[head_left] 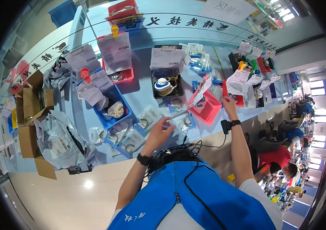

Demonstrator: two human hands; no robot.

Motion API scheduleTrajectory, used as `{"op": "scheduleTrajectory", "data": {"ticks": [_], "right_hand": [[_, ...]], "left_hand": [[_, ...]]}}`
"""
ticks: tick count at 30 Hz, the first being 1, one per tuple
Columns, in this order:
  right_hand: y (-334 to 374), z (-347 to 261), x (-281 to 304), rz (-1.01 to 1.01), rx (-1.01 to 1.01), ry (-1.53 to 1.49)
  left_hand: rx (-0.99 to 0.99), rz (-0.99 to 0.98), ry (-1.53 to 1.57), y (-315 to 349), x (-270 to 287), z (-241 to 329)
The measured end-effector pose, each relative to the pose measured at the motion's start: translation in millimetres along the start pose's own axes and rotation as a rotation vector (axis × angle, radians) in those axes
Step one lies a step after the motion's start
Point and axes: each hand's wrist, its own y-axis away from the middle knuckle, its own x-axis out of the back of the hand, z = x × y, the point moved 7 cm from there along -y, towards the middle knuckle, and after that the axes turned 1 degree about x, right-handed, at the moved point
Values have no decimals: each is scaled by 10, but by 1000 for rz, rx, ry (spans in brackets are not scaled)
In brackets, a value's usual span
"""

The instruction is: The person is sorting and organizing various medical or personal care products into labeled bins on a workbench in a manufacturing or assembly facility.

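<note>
My left hand (160, 133) hovers at the table's front edge, fingers loosely spread and apparently holding nothing. Clear plastic bags with small parts lie around it: one bag (147, 118) to its left, another bag (184, 122) to its right. My right hand (230, 106) has its fingers drawn together beside the right corner of a red bin (206, 111). What those fingers hold, if anything, is too small to tell. The red bin stands tilted toward me, with a clipped paper sheet (202, 90) at its left side.
A black bin (180, 91) holds a white-and-blue dental model (163, 86). Left of it stand a blue bin (111, 122) with a cast (116, 110) and a red bin (129, 78). An opened cardboard box (28, 140) and grey plastic mailer (60, 143) sit far left. People work at right.
</note>
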Motion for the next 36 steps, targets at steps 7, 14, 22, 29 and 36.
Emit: {"op": "scheduleTrajectory", "data": {"ticks": [7, 14, 22, 29, 36], "right_hand": [[-277, -373, -473, -193, 52, 605], [-224, -660, -739, -431, 15, 680], [-19, -687, -625, -276, 106, 720], [-11, -392, -587, -290, 168, 618], [61, -439, -664, -256, 279, 643]], "left_hand": [[-224, 182, -286, -1016, -676, 126], [-245, 398, -424, -1070, -798, 11], [-203, 410, -512, -1009, -780, -89], [61, 198, -138, -700, -411, 189], [-103, -117, -91, -1747, -470, 1057]]}}
